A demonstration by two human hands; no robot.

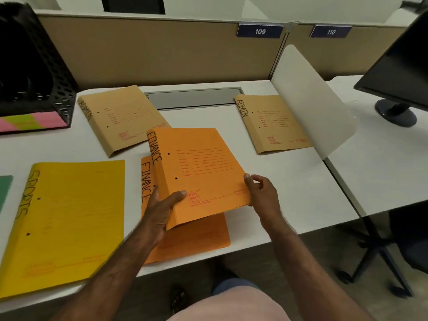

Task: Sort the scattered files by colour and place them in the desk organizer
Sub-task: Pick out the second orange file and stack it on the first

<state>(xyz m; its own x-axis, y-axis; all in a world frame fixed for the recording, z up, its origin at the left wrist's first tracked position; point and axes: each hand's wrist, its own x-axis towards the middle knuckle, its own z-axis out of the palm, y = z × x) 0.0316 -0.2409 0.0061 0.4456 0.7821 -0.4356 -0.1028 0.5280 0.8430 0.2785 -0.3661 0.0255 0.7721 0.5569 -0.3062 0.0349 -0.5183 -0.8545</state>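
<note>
I hold an orange file [199, 167] lettered FINANCE along its spine, tilted up off the table [289, 188] near the middle of its front edge. My left hand [159, 212] grips its lower spine corner, thumb across the cover; my right hand [261, 193] pinches its right edge, thumb on top. The cover carries red printed form lines, a small red stamp and two punched holes. Under it lies a second orange FINANCE file [196, 239], mostly covered. A yellow SPORTS file [69, 218] lies by the front left edge, with a green file [4, 191] cut off beside it. Two brown ADMIN files lie toward the back edge, one left [120, 119], one right [273, 123]. The black mesh desk organizer [34, 72] stands at the back left corner, with pink and green files [32, 122] in its bottom; its upper slots are too dark to read.
</note>
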